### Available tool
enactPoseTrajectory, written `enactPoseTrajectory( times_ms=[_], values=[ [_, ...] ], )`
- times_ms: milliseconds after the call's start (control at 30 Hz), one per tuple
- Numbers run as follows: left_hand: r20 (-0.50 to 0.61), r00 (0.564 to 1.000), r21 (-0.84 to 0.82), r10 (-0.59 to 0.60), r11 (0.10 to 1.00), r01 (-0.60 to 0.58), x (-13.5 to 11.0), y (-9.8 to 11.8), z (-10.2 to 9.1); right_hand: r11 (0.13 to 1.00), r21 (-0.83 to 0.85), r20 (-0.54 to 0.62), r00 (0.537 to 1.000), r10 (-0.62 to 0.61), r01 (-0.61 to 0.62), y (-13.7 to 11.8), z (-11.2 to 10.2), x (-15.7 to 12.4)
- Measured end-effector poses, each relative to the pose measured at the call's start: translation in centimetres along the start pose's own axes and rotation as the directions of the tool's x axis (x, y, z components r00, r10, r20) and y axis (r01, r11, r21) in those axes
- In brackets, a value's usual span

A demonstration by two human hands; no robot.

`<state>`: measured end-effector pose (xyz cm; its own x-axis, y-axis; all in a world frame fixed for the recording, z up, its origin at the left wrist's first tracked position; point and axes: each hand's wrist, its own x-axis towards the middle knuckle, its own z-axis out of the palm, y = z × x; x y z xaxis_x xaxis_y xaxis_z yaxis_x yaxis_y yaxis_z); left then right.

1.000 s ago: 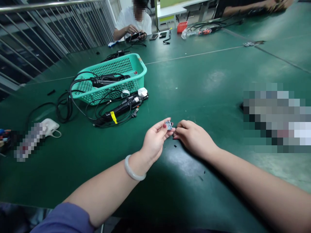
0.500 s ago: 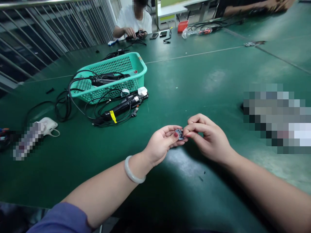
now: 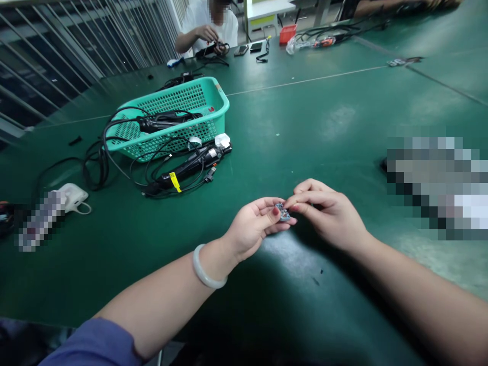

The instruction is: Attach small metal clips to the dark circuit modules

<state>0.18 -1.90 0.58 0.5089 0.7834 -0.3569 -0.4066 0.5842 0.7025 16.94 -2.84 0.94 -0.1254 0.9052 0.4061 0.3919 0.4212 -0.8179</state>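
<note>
Between the thumb and fingers of my left hand (image 3: 251,223) is a small grey-blue part (image 3: 283,212) that looks like a little circuit board. Its face is turned up, and the left thumb presses on its near side. My right hand (image 3: 324,211) is at the part's right edge, thumb and forefinger pinched together and touching or almost touching it. Whatever the right fingertips hold, if anything, is too small to make out. Both hands hover just above the green table (image 3: 259,152). A pale bracelet (image 3: 208,267) circles the left wrist.
A turquoise basket (image 3: 221,114) with black cabled devices stands ahead to the left. In front of it lies a black cylindrical device (image 3: 190,165) with cables. A white item (image 3: 72,198) is at far left, a blurred-out object (image 3: 430,178) at right. Across the table sits a person (image 3: 208,30).
The right fingers have shifted slightly up and left along the part, showing more of its face. The left hand keeps its grip. Across the table, the person's hand has risen.
</note>
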Motion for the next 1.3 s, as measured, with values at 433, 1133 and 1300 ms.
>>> enactPoseTrajectory(
  times_ms=[433, 1133, 1300],
  values=[
    [-0.171, 0.983, -0.17, 0.061, 0.981, -0.091, 0.6, 0.6, -0.3, 0.833, -0.551, 0.103, 0.985, 0.139, -0.06, 2.5, -0.8, 0.0],
    [-0.247, 0.945, 0.003, 0.216, 0.975, -0.222, 0.7, 0.1, -0.4, 0.859, -0.481, 0.39, 0.92, 0.029, 0.177, -0.3, 1.8, -1.6],
    [-0.234, 0.941, 0.063, 0.244, 0.97, -0.236, 0.8, -0.1, -0.5, 0.888, -0.439, 0.247, 0.969, -0.029, 0.139, -0.3, 0.7, -1.2]
  ],
)
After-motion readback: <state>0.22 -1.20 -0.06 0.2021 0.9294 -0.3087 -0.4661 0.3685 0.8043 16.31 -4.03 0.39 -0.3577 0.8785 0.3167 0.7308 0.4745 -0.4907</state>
